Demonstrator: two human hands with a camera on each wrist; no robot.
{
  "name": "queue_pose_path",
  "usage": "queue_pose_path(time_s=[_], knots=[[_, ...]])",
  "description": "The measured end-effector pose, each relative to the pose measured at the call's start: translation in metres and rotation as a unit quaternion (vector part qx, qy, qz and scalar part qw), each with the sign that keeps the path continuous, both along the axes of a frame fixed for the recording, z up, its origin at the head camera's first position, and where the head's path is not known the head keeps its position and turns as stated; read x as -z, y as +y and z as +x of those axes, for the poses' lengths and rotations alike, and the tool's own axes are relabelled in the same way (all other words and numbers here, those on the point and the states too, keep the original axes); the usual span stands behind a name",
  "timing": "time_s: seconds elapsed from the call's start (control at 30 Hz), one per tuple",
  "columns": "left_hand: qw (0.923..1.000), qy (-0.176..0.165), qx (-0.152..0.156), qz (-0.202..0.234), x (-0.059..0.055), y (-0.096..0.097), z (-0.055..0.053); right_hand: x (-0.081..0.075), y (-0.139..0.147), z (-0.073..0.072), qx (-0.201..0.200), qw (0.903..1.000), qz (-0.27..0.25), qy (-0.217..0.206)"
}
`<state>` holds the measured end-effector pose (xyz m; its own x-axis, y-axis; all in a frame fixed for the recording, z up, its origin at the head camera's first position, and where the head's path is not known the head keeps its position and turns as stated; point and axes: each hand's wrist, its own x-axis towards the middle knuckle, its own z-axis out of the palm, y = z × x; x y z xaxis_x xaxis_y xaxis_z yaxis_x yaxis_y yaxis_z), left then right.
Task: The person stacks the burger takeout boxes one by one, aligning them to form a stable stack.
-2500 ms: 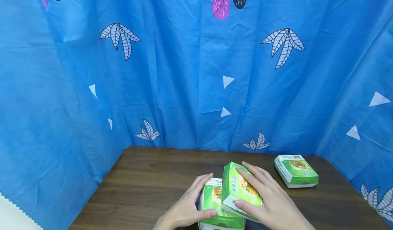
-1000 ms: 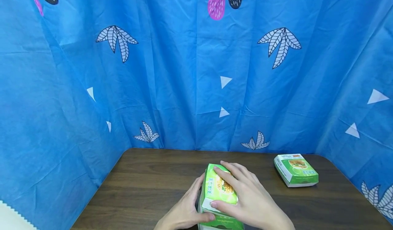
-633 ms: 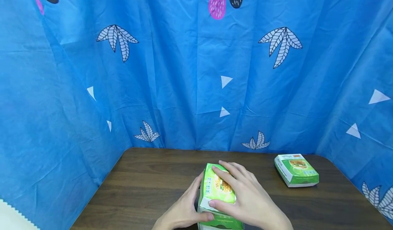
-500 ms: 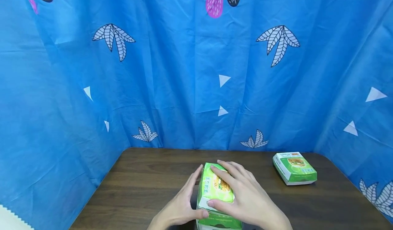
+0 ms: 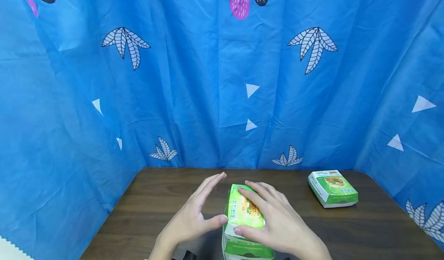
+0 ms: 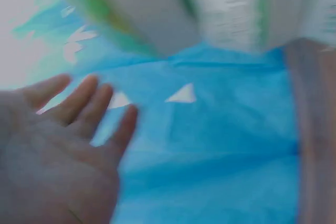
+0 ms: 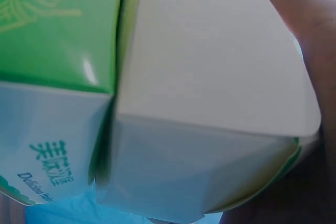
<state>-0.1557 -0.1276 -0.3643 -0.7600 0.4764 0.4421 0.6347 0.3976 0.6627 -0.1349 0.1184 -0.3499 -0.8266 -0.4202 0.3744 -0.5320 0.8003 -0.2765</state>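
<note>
A green and white burger box (image 5: 236, 208) sits on top of another green burger box (image 5: 248, 247) at the front middle of the table. My right hand (image 5: 277, 221) grips the upper box from the right, fingers spread over its top and thumb at its near edge. The right wrist view shows the white side of a box (image 7: 210, 51) close up, beside a green printed one (image 7: 52, 30). My left hand (image 5: 190, 215) is raised just left of the stack, fingers spread and holding nothing. It also appears blurred, palm showing, as an open hand (image 6: 68, 140) in the left wrist view.
Another burger box (image 5: 333, 188) rests at the back right of the dark wooden table (image 5: 166, 190). A blue patterned curtain (image 5: 194, 98) hangs around the table's back and sides.
My right hand carried the upper box left onto the lower one, and has since stayed on it. My left hand has let go of the stack and moved up and left.
</note>
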Motion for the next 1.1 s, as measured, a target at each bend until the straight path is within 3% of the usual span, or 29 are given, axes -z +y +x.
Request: queue_pose_path(time_s=[0.13, 0.23, 0.43, 0.67, 0.83, 1.1], knots=[[0.9964, -0.077, 0.004, -0.035, -0.019, 0.005, 0.005, 0.001, -0.001, 0.001, 0.005, 0.9998, -0.010, -0.018], [0.9934, -0.103, 0.014, -0.047, -0.029, 0.011, 0.008, 0.002, -0.001, 0.001, 0.007, 0.9997, -0.013, -0.019], [0.9927, -0.108, 0.024, -0.047, -0.037, 0.021, 0.009, 0.003, 0.000, 0.000, -0.009, 0.9998, -0.017, 0.001], [0.9913, -0.123, 0.030, -0.036, -0.033, 0.020, 0.004, -0.001, 0.001, 0.000, -0.014, 0.9995, -0.026, -0.007], [0.9924, -0.105, 0.033, -0.056, -0.031, 0.020, 0.002, -0.004, 0.001, 0.001, -0.022, 0.9990, -0.039, -0.009], [0.9932, -0.090, 0.031, -0.067, -0.030, 0.021, 0.000, -0.008, 0.004, 0.001, -0.061, 0.9960, -0.053, 0.038]])
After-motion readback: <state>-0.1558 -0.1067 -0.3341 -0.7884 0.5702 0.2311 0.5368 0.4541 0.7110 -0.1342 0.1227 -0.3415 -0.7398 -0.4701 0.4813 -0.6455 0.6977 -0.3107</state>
